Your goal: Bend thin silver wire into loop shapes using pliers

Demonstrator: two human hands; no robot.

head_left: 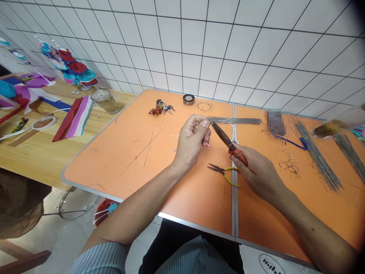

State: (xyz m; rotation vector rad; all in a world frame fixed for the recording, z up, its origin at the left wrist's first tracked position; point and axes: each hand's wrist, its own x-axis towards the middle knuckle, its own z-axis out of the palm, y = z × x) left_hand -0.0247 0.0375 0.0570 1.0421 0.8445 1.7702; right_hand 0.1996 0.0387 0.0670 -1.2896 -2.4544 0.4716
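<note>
Above the middle of the table, my left hand (191, 140) is closed in a pinch on a thin wire (235, 130), whose free part curves round in a loop to the right. Something small and pink shows by its lower fingers. My right hand (258, 167) is wrapped round the red handle of a pair of pliers (224, 135). The dark jaws point up and left and meet the wire close to my left fingertips; whether they clamp it I cannot tell. Just below, yellow-handled needle-nose pliers (219, 169) lie on the orange table (196, 201).
Bundles of straight wires (245, 121) lie behind my hands and at the right (319, 158). Keys (164, 109), a tape roll (188, 99) and wire scraps (288, 164) are spread about. A glass jar (105, 101) stands on the wooden table at left. Tiled wall (194, 38) borders the back.
</note>
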